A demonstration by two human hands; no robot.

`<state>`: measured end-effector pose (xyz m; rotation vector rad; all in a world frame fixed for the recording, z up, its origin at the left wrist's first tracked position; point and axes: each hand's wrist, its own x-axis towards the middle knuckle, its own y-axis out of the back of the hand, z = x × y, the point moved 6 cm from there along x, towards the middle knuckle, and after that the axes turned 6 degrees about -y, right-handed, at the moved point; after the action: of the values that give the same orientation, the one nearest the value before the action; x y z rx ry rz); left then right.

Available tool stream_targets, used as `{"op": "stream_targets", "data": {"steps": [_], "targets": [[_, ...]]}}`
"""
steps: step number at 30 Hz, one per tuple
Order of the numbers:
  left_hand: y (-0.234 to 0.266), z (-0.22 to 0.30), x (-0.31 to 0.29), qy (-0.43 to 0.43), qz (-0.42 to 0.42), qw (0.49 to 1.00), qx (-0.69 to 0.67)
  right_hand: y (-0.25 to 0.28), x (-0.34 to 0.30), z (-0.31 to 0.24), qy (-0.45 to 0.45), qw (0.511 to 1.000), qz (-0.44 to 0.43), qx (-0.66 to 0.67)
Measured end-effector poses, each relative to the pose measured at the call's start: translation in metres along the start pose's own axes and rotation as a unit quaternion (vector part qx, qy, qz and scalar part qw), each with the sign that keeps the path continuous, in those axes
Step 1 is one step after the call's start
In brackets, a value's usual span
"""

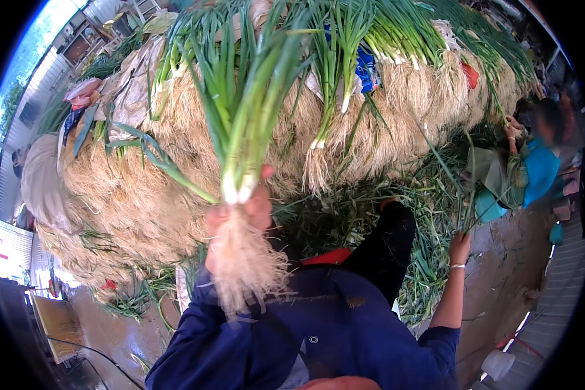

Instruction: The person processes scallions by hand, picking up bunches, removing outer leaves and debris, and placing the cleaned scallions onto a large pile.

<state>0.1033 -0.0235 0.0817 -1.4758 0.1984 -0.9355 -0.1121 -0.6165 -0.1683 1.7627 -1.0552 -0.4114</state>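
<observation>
Wet brown floor (494,270) lies beneath the person in the dark navy jacket (344,318), and of the two hands the left hand (259,209) is nearer the work: its fingers are curled closed around a thick bunch of green onions with white stem bases and shaggy straw-coloured roots (237,166), gripped where stems meet roots. The bunch stands in front of the chest, its long axis close to upright, leaves spreading up and away toward the heap, roots hanging down toward the jacket. Well apart to the right, the right hand (460,247), with a pale band (458,266) at the wrist, is partly closed beside thin green leaf strands (468,221); I cannot tell whether it grips them. Loose green leaf trimmings (331,218) litter the ground beyond the knees. Behind the bunch rises a long heap of green onions, fibrous tan roots facing outward (149,188), with crumpled blue plastic packaging (367,70) tucked among the stalks; its markings are too small to read, and no other label is legible. Farther right is a co-worker's hand (513,127) beside a teal-blue garment (541,170), and at far left pale corrugated walling (45,68)
</observation>
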Motion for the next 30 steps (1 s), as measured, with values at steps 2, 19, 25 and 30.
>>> {"op": "stream_targets", "data": {"steps": [2, 19, 25, 30], "targets": [[-0.012, 0.020, 0.002, 0.002, -0.151, 0.988, 0.024, -0.019, -0.029, -0.004, -0.086, 0.975, -0.095, -0.180], [0.045, -0.029, 0.000, -0.039, 0.220, 0.935, 0.277, 0.030, -0.105, -0.501, 0.211, 0.831, -0.310, 0.411], [0.081, -0.062, -0.005, 0.047, 0.281, 0.925, 0.251, -0.010, -0.148, -0.477, 0.120, 0.667, -0.433, 0.594], [0.089, -0.055, -0.017, 0.014, 0.302, 0.920, 0.250, 0.020, -0.139, -0.479, 0.164, 0.666, -0.451, 0.571]]}}
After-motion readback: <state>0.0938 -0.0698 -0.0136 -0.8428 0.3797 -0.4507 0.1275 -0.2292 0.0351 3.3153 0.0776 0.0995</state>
